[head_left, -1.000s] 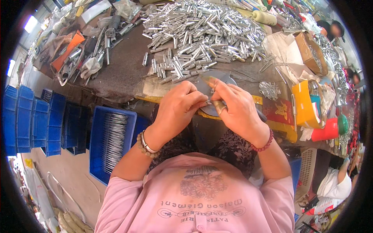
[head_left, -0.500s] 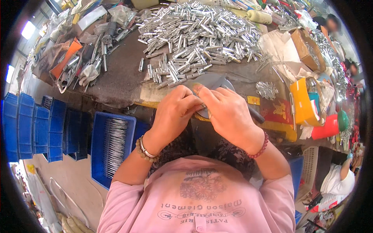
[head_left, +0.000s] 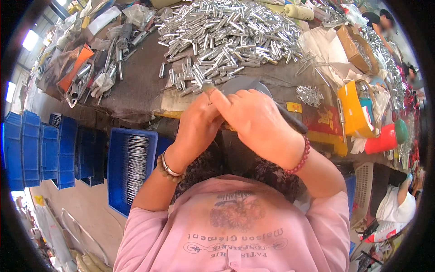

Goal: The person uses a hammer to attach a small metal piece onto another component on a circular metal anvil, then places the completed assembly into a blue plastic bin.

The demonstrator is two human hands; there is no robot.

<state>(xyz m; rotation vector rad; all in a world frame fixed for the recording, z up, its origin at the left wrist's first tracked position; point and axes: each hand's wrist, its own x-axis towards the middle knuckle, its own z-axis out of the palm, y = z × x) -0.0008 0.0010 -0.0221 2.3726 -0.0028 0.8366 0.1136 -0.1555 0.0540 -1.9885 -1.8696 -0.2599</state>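
- While both hands meet at the table's (head_left: 136, 86) near edge, right hand (head_left: 256, 119) overlaps left hand (head_left: 198, 121); fingers bent, grip narrow. Can't tell if a small piece is pinched inside, fingers hide it.
- Metal tubes (head_left: 235, 36): heaped toward the table's far edge, stragglers just beyond the hands. Grey disc (head_left: 247, 84) at the near edge, partly covered by right hand; dark bar (head_left: 292, 119) beside it, can't tell if joined.
- Risk: anything small in there could slip and drop off the near edge, because hands sit right at it and the fingertips are crowded.
- Risk: loose tubes could roll if knuckles bump the front of the heap; round sides, nothing holding them back.
- Risk: thin metal pins (head_left: 309, 95), right of the disc, could scatter if right forearm sweeps that way.
- Materials: tubes short, shiny, cylindrical, some with open ends. Disc flat, smooth, matte. Table cover dark, rough-looking, worn. Pins slender, bright.
- Around: stiff yellow box (head_left: 355, 111) by the table's right edge; crumpled plastic and tools toward the left corner; blue bin (head_left: 111, 174) below the near edge, hard plastic, shiny rods (head_left: 135, 163) stacked inside.
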